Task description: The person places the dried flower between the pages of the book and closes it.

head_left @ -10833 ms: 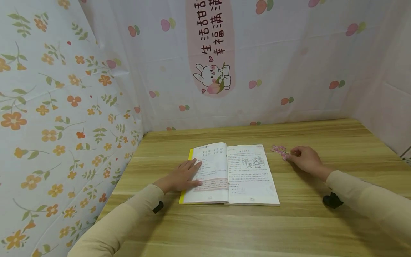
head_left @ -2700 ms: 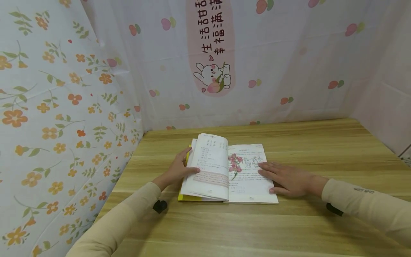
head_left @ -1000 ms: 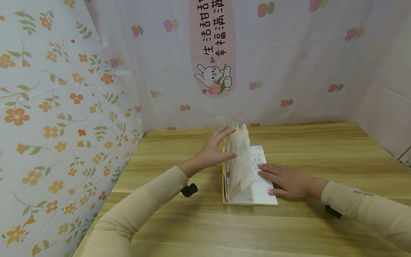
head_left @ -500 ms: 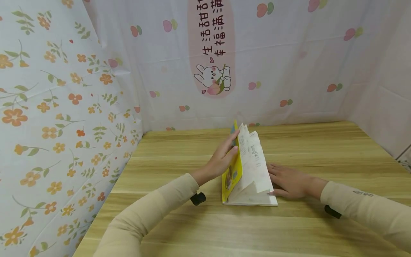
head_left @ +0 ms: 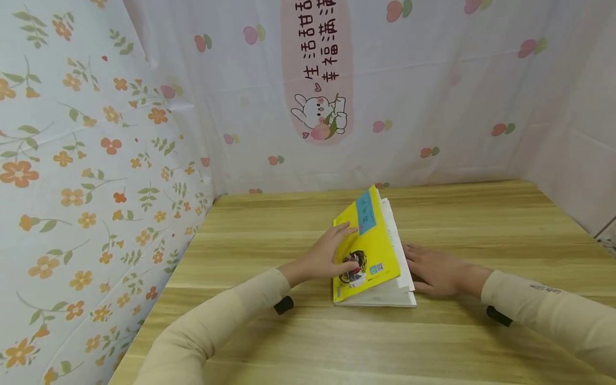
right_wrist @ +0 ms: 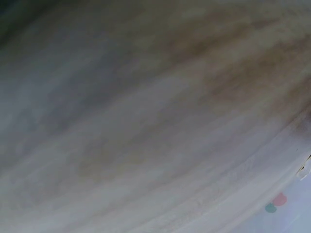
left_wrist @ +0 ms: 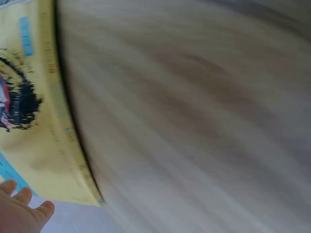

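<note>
A paperback book (head_left: 385, 246) with a yellow cover lies partly closed on the table, its cover slanting up over loosely fanned white pages. My left hand (head_left: 327, 255) is spread against the front cover, fingers extended and thumb apart, near the blue label and dark round drawing. In the left wrist view, the fingertips (left_wrist: 22, 196) of that hand show beside the yellow cover (left_wrist: 34, 121) and its spine. My right hand (head_left: 440, 271) lies flat at the book's right edge, its fingertips partly hidden behind the raised pages. The pink flower sprig seen earlier is out of sight.
The wooden table (head_left: 269, 342) extends around the book on every side. A white patterned curtain (head_left: 423, 107) hangs behind it, and a floral cloth (head_left: 96, 214) borders the left. The right wrist view shows mostly blurred tabletop (right_wrist: 146, 111).
The pink flower sprig went from the table onto the right page. My left hand then swung the left pages and yellow cover over to the right. My right hand stayed by the right edge.
</note>
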Motion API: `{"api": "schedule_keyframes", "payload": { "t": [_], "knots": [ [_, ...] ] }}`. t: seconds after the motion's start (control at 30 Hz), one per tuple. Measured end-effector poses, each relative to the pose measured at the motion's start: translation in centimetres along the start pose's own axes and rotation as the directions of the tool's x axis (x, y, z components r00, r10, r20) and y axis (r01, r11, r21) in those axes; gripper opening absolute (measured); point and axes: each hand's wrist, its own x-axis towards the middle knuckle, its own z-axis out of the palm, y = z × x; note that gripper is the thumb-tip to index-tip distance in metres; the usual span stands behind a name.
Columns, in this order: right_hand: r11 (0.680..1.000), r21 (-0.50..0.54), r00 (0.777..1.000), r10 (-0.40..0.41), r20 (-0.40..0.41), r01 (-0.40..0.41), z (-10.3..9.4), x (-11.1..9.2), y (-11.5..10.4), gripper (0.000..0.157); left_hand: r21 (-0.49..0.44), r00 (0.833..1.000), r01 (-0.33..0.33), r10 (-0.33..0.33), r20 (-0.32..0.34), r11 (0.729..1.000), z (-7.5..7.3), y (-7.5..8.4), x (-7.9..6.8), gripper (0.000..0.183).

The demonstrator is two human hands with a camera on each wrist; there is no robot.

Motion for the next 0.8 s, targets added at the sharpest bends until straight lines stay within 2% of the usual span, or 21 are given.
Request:
{"api": "schedule_keyframes", "payload": {
  "t": [0.1,0.2,0.3,0.47,0.63,0.8],
  "knots": [
    [1.0,-0.008,0.999,0.02,0.03,-0.02,-0.3,-0.1,-0.1,0.065,0.161,0.997,-0.024,0.013,0.071,0.987,0.3,-0.4,-0.3,0.07],
    [0.999,-0.009,0.998,0.036,0.045,-0.036,-0.7,-0.1,-0.2,0.065,0.24,0.99,-0.038,0.003,0.142,0.97,0.6,-0.7,-0.6,0.07],
    [0.998,0.006,0.997,0.055,0.057,-0.056,-1.0,-0.1,-0.3,0.065,0.269,0.979,-0.05,-0.007,0.206,0.962,0.7,-0.9,-0.8,0.074],
    [0.992,0.051,0.99,0.113,0.086,-0.117,-1.1,-0.6,0.1,0.069,0.296,0.957,-0.111,0.021,0.289,0.949,0.8,-1.4,-1.0,0.08],
    [0.979,0.047,0.978,0.196,0.07,-0.199,-1.6,-1.1,1.3,0.071,0.314,0.942,-0.155,0.045,0.332,0.937,0.9,-1.9,-1.1,0.082],
    [0.961,0.029,0.962,0.273,0.025,-0.274,-2.8,-0.7,1.9,0.067,0.353,0.931,-0.167,0.03,0.363,0.921,1.2,-2.1,-1.1,0.082]
  ]
}}
